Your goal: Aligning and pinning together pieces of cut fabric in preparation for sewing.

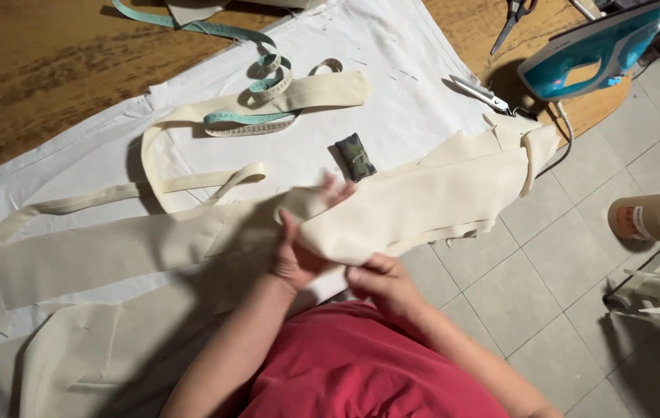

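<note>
The left hand (pixel 295 259) grasps a fold of cream cloth (pixel 423 205) at the counter (pixel 36 70) edge; the right hand (pixel 380 282) pinches its hem at 4 o'clock. Folding well likely means keeping edges matched, with the pincushion (pixel 356 156) at 12 o'clock.

1. A wooden worktop (pixel 43 70) with a rounded edge carries a white cloth (pixel 392 62) spread across most of it.
2. On the cloth lie cream fabric pieces (pixel 438 193), a looped cream strip (pixel 190 116), a teal measuring tape (pixel 260 85) and a small dark pincushion (pixel 356 156).
3. Scissors (pixel 513 17), small snips (pixel 478 93) and a blue iron (pixel 589 48) sit at the worktop's far right end.
4. The tiled floor (pixel 531 286) bears a cardboard tube (pixel 651 217).
</note>
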